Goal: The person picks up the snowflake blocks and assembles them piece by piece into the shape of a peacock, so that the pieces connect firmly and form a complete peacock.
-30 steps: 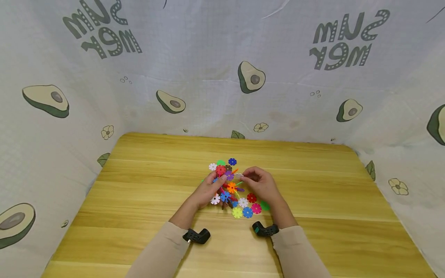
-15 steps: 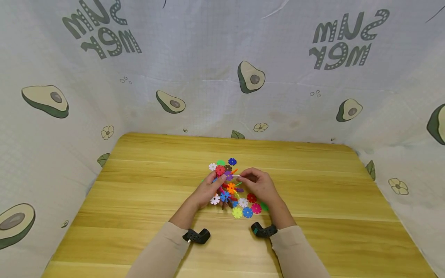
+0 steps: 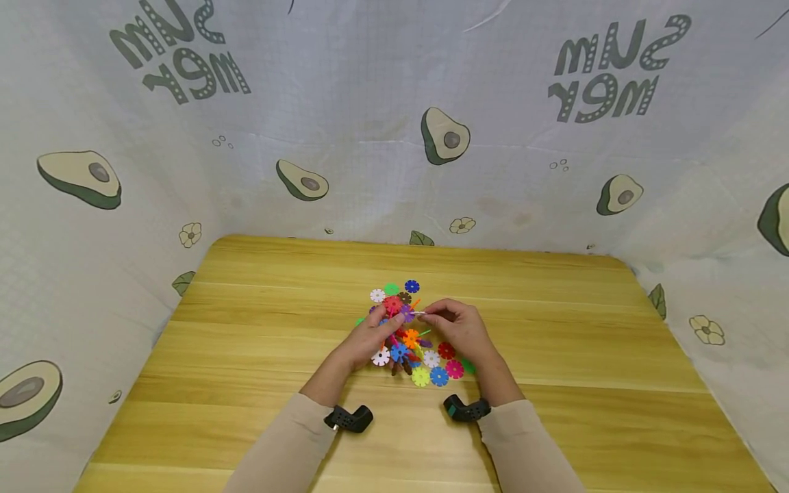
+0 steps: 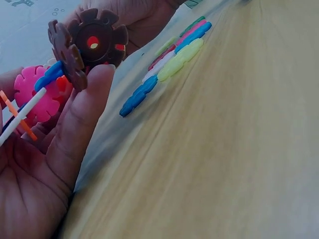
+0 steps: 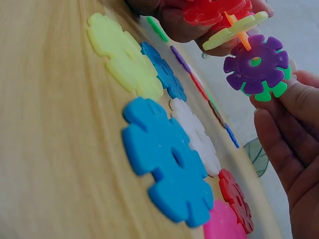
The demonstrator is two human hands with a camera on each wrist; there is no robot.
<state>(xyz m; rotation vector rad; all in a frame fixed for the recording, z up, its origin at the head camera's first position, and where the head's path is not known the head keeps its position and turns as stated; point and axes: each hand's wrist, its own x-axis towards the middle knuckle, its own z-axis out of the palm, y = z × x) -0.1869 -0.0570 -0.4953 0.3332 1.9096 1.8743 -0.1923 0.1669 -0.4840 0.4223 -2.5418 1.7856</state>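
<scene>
My left hand [image 3: 366,341] grips a cluster of interlocked flower-shaped plastic discs, with its thumb by a purple disc [image 3: 407,313]. An orange disc [image 3: 411,338] and a blue one [image 3: 399,352] face up on this cluster. Two brown discs [image 4: 99,37] and a pink disc [image 4: 37,94] show on its other side in the left wrist view. My right hand [image 3: 459,330] pinches a white disc [image 3: 419,313], held edge-on against the purple one. Also in the cluster are a pale yellow disc [image 5: 234,31] and a red disc [image 5: 212,12], seen in the right wrist view.
Loose discs lie flat on the wooden table [image 3: 277,294]. Yellow [image 3: 420,376], blue [image 3: 439,376], pink [image 3: 455,370] and red [image 3: 446,350] ones are in front of my right hand. Behind the cluster are dark blue [image 3: 411,286] and white [image 3: 377,295] discs. A printed curtain [image 3: 370,103] hangs behind.
The white disc in my right hand has turned from face-up to edge-on and moved left against the purple disc. The cluster in my left hand has shifted slightly.
</scene>
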